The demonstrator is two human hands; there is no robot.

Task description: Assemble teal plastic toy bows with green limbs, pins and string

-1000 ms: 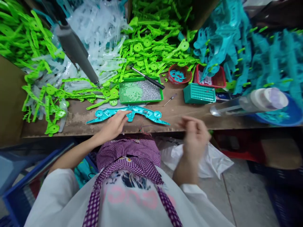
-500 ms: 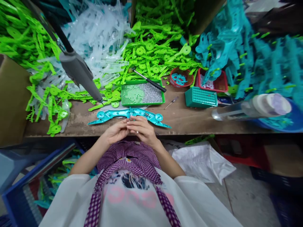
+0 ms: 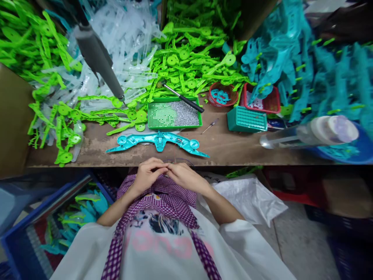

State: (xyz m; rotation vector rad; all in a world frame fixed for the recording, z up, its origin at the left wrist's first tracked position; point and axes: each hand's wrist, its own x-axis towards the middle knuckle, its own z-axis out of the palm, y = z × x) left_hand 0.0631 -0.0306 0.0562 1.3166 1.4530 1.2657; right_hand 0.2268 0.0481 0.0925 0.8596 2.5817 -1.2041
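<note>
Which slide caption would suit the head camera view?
The left hand and right hand meet near the table, before a turquoise plastic part and a green tray.

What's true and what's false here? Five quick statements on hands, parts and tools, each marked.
1. The left hand and right hand are close together. True; whether they pinch anything is unclear.
2. The winged teal part is gripped in both hands. False: the winged teal part lies on the table.
3. The black-handled tool lies partly over the green tray. True.
4. The small screwdriver is inside the green tray. False: the small screwdriver lies on the table.
5. The round red basket holds teal pieces. True.
</note>
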